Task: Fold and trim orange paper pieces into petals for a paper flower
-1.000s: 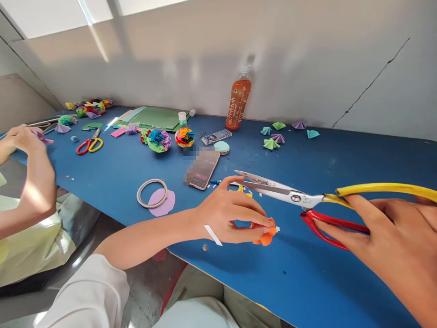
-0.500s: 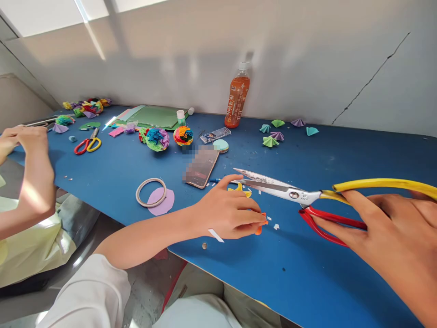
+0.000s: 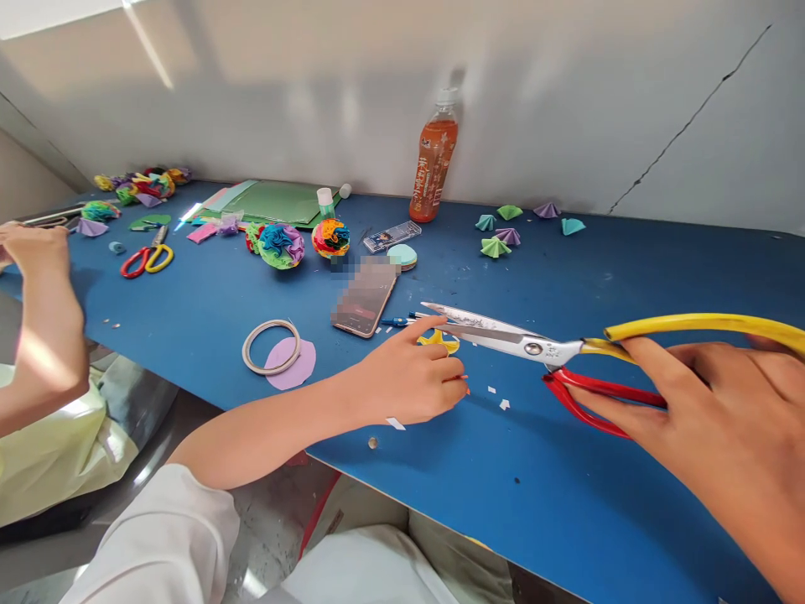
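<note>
While the left hand [image 3: 418, 382] curls palm-down, the right hand [image 3: 723, 403] grips scissors [image 3: 528, 345].

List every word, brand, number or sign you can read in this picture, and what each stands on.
No text reads with certainty.
Clear plastic bottle of orange drink: white characters running down it, too blurred to quote.
Large steel scissors with yellow and red handles, in the right hand: tiny marks beside the pivot, too small.
Dark-screened rectangular phone: faint screen marks, too dim; part is pixelated.
</note>
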Tool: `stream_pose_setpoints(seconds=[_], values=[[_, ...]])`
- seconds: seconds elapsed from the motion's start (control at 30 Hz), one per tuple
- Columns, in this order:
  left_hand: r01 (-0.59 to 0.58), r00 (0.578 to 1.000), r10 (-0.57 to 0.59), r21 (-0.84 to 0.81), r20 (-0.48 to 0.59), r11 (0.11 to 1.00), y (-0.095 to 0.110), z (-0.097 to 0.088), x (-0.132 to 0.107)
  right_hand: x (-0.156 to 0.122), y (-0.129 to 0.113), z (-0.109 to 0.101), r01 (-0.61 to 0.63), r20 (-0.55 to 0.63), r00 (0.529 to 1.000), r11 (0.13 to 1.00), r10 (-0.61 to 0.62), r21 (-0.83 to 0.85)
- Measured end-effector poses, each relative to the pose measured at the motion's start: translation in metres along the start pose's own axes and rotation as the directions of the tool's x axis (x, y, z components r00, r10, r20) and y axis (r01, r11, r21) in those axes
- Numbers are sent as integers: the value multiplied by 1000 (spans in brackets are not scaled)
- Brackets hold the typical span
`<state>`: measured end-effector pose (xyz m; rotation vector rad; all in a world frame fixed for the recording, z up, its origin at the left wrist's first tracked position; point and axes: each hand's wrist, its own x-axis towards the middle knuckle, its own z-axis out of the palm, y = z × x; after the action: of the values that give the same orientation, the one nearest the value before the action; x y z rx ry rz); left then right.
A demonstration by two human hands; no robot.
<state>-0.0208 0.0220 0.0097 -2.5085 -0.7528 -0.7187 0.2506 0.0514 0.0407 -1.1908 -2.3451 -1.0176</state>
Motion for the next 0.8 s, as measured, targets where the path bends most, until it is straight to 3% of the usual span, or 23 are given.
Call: stream_pose_setpoints(seconds=[0.13,0.37,0.53,0.8], values=[[21,998,-18,51,-58,998,2,0,0,-1,2,2,85,-32,996,991,-88,-103],[45,999,-42,83,-28,996,2,2,-1,2,0,0,145,-141,976,979,-165,-145],[51,999,-51,87,-4,995,2,3,-2,0,7,3,194,-65,977,975,-201,-105],[84,988,-87,34,125,996,1,4,-2,2,7,2,209,-93,971,969,-222,-132]])
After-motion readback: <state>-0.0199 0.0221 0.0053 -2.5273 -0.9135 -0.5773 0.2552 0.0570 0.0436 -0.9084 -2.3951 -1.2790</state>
